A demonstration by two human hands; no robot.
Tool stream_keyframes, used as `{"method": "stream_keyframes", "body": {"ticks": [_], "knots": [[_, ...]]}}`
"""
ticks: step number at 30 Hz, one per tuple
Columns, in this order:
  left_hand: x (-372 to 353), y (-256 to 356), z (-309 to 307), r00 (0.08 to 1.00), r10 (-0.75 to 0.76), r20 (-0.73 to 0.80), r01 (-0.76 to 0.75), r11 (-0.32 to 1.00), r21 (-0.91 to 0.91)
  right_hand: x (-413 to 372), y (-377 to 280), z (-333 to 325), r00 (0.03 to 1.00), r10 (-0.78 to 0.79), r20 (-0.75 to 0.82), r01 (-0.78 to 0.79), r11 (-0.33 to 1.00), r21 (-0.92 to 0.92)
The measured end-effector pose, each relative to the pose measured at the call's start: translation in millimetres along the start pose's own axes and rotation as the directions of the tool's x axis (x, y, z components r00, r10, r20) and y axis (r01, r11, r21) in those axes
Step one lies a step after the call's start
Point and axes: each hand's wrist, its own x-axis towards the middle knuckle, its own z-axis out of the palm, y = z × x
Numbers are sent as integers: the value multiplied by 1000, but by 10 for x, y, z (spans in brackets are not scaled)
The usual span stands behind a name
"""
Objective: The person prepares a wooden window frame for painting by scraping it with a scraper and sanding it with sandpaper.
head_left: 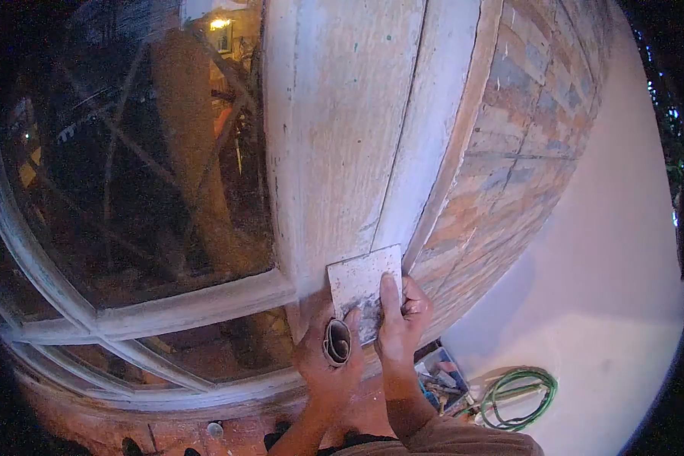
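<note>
In my right hand (pixel 403 319) is a flat, stiff-looking rectangular sheet (pixel 357 277), whitish with dark specks and a grey smudged lower part. My right thumb lies on its face while the fingers curl at its right edge. My left hand (pixel 323 353) is closed around a short rolled-up tube (pixel 337 342), its open end toward me. The left thumb is close to the sheet's lower edge. Right behind the sheet stands a worn white wooden door frame (pixel 342 137), scuffed and streaked, with a long vertical seam.
Glass panes (pixel 129 167) in white muntins (pixel 197 308) fill the left. Right of the frame is a stone-tiled wall (pixel 524 99), then a plain white wall (pixel 585 266). A bin of tools (pixel 444 376) and a coiled green hose (pixel 517 399) lie low on the right, by the reddish floor (pixel 175 437).
</note>
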Motion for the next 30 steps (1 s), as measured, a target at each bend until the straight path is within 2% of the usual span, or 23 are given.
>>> {"method": "stream_keyframes", "body": {"ticks": [2,5,6,8,11,13,16,18,21,23,26,28,30], "knots": [[59,134,-31,995,-59,75,56,998,43,-15,1,-3,1000,-15,-1,15,1000,-21],[-25,66,-52,991,-121,59,115,989,96,5,-16,-8,1000,-24,18,25,999,-28],[0,78,-43,991,-123,57,117,988,96,5,-24,-10,1000,-11,26,11,1000,-21],[61,118,-16,998,-32,55,26,995,97,5,-93,29,1000,21,12,-21,1000,-11],[-12,49,-53,990,-115,85,105,987,118,-35,-31,13,1000,23,-12,-23,1000,-12],[7,78,-42,992,-96,78,87,991,106,-53,-50,12,1000,7,-22,-8,999,-37],[-17,59,-21,994,-89,66,84,994,68,-52,-105,22,998,65,-9,-66,996,-56],[-55,47,-8,993,-106,53,104,994,41,-55,-17,-24,1000,27,-8,-27,1000,-10],[-54,36,-6,1000,-22,-4,22,995,94,-23,-20,-30,1000,-5,18,6,998,-57],[-66,55,-18,994,-97,54,89,987,134,-23,-58,19,1000,1,3,0,999,-42],[-96,-7,4,996,-85,7,84,994,76,-41,-21,15,1000,8,-23,-9,999,-36],[-71,11,3,993,-118,29,115,989,95,-21,-31,36,1000,0,-24,-1,999,-39],[-55,36,-14,986,-158,54,150,981,123,4,-103,78,998,56,-26,-55,998,33]]}}
